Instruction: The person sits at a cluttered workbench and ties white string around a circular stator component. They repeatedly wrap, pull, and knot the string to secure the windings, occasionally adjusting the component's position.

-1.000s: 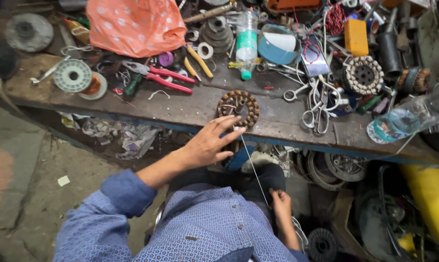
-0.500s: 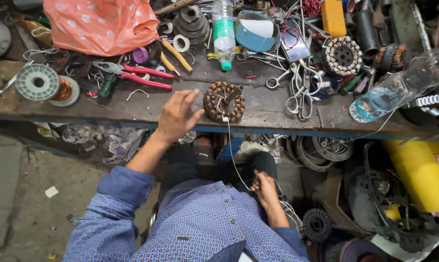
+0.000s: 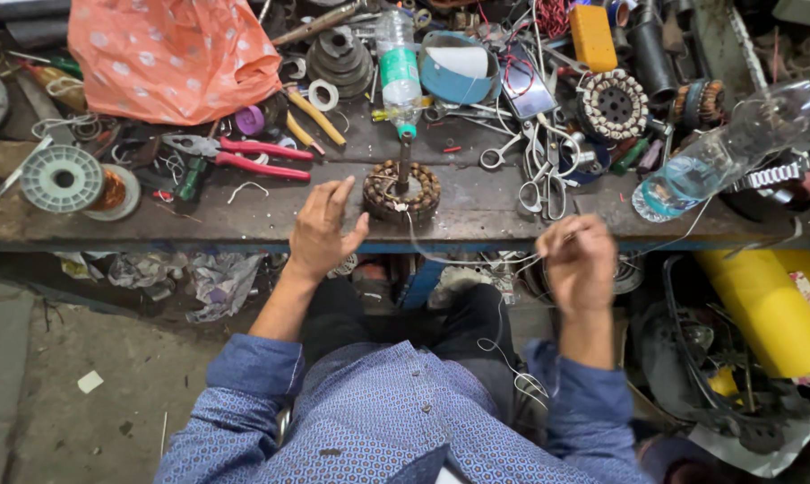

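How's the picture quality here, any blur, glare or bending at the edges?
Head view: even daylight, soft shadows, no strong glare; the stator on the bench is sharp. The right hand is slightly motion-blurred, the left hand crisp. The thin wire is barely resolved. Wide-angle distortion bows the bench edge and stretches the corners.

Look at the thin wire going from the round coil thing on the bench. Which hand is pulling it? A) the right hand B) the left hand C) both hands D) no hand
A: the right hand pinches the thin wire running from the round coil, while the left hand rests open beside it.
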